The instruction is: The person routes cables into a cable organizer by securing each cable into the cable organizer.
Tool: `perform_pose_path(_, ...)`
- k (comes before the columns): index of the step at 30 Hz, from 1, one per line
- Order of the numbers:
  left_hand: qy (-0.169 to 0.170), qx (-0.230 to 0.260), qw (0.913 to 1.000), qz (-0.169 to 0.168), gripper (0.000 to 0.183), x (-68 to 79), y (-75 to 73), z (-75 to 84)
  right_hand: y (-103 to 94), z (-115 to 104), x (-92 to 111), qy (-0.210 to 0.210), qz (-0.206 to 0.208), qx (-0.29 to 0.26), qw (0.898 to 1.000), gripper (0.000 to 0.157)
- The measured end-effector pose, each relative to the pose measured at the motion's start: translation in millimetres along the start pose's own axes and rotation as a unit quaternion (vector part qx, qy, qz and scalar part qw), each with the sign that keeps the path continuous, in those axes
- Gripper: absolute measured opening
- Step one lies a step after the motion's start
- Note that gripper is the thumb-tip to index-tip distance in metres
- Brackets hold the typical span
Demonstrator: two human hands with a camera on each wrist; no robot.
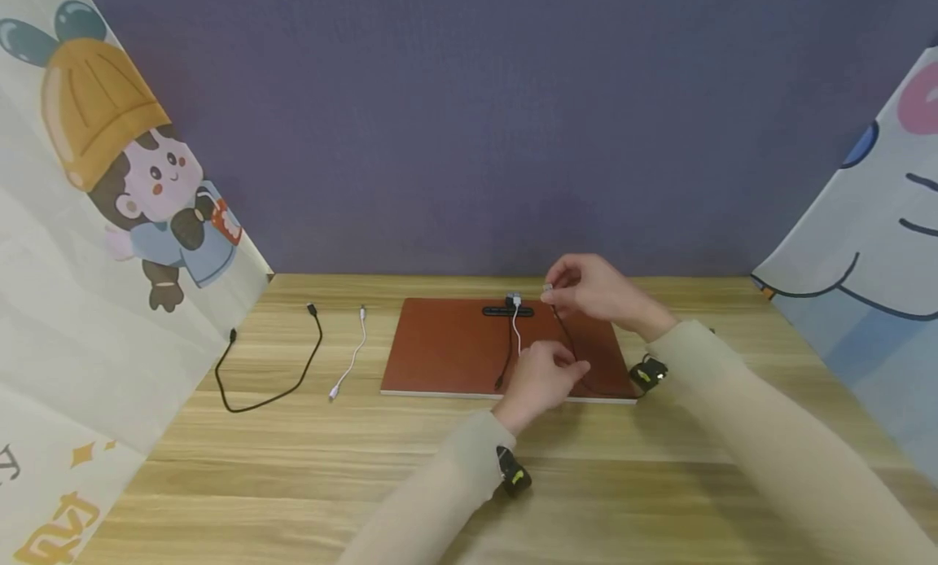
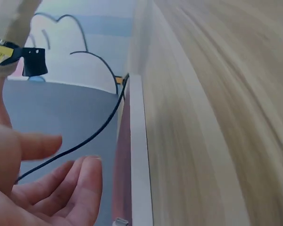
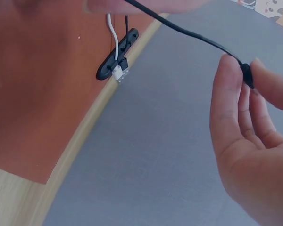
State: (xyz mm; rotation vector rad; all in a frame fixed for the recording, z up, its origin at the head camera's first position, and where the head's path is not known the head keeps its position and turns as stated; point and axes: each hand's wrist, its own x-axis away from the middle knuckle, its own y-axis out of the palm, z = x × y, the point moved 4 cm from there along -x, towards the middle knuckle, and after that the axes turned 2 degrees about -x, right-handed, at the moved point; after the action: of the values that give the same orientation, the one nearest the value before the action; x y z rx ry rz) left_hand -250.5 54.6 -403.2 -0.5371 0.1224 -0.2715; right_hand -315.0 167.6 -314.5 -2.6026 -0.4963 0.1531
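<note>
My right hand (image 1: 595, 288) pinches the plug end (image 3: 247, 76) of a thin black cable (image 1: 564, 327) between thumb and fingertips, raised over the back right of a brown desk mat (image 1: 440, 345). That cable runs down past my left hand (image 1: 538, 379), which is over the mat's front edge. In the left wrist view the black cable (image 2: 92, 136) passes between the thumb and the curved fingers, which stand apart. Left of my right hand, a black cable holder (image 1: 494, 311) lies at the mat's back edge, with a white cable (image 1: 518, 329) and another black cable (image 1: 508, 355) set in it.
On the wooden table (image 1: 293, 483), left of the mat, lie a bent black cable (image 1: 311, 357) and a short white cable (image 1: 357, 356). A grey-purple backdrop (image 1: 454, 142) rises behind the table. Printed cloths (image 1: 66, 321) hang at both sides.
</note>
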Motion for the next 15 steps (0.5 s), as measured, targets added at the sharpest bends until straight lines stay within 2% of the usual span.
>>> perform_pose_path(2, -0.006, 0.011, 0.9997, 0.019, 0.014, -2.7, -1.3, -1.5, 0.3, -0.2, -2.0, 0.001, 0.001, -0.004, 1.0, 0.025)
perform_pose_path(5, -0.013, 0.0, 0.9991, 0.04, 0.012, -5.2, -4.0, -4.2, -0.2, 0.0, -4.7, -0.001, 0.005, -0.012, 1.0, 0.024)
perform_pose_path(15, -0.033, -0.05, 0.9955, 0.074, 0.009, -1.5, -13.6, -6.5, -11.6, 10.9, -15.6, 0.029, 0.058, -0.011, 0.998, 0.021)
